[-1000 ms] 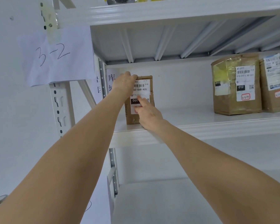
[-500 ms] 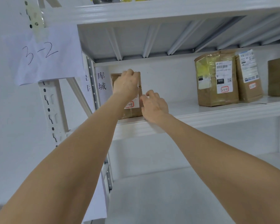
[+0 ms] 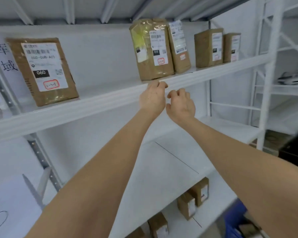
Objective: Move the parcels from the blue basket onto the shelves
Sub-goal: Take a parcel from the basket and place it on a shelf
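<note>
Before the shelf (image 3: 76, 110) — left hand (image 3: 152, 99), right hand (image 3: 181, 104) half-curled.

On the white upper shelf (image 3: 93, 103), far left: brown 060 parcel (image 3: 41, 71), upright, leaning back, white label facing out. Further right: taped 010 parcel (image 3: 151, 48), upright, touching a slimmer parcel (image 3: 179, 47). Beyond, apart: two smaller parcels (image 3: 208, 48), side by side. On the lowest shelf (image 3: 217, 208): three small brown parcels (image 3: 186, 206), upright. Bottom right: corner of the blue basket (image 3: 234, 225), blurred.
</note>
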{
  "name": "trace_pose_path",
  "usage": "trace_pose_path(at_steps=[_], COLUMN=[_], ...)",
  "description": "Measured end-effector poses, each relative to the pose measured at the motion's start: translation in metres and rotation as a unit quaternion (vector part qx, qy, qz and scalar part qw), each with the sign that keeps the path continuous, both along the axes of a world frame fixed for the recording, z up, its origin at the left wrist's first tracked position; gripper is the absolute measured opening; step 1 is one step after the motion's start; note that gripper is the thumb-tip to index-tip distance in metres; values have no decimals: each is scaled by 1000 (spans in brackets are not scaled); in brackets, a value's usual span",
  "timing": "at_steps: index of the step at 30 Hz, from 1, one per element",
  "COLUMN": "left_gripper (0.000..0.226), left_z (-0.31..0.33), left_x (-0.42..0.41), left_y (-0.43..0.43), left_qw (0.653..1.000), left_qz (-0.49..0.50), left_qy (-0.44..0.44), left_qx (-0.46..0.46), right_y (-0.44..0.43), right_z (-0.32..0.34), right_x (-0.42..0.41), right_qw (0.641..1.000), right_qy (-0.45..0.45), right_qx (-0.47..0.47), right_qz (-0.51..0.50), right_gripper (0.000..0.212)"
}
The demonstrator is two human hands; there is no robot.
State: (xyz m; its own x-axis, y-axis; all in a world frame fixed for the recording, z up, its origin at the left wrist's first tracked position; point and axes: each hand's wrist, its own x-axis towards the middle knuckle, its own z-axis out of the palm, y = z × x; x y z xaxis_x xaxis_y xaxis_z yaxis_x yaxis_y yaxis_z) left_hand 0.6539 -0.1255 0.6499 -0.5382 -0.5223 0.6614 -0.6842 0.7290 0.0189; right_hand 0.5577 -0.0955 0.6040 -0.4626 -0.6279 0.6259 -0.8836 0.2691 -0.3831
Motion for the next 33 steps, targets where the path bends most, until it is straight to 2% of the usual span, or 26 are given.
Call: trace_pose_path(at_steps=[8, 14, 19, 29, 33], left_gripper=[45, 44, 43, 41, 41], left_z=[-148, -250, -331, -442, -471], left_x=[-111, -195, -263, -404, -441], left_y=[27, 66, 108, 191, 199], left_qw=[978, 932, 901, 851, 837], left_qz=[-71, -110, -133, -103, -87], left_qy=[-121, -246, -299, -350, -364], left_qx=[153, 244, 285, 378, 399], right_y=[71, 137, 187, 260, 269], right_z=[-145, -251, -323, -411, -431], right_x=[-92, -152, -217, -375, -424], right_qw=[982, 940, 904, 867, 848], right_qy=[-82, -154, -213, -249, -257], right_qx=[154, 287, 355, 426, 460], right_qz=[-74, -101, -109, -71, -53], right_gripper=[36, 40, 39, 39, 47])
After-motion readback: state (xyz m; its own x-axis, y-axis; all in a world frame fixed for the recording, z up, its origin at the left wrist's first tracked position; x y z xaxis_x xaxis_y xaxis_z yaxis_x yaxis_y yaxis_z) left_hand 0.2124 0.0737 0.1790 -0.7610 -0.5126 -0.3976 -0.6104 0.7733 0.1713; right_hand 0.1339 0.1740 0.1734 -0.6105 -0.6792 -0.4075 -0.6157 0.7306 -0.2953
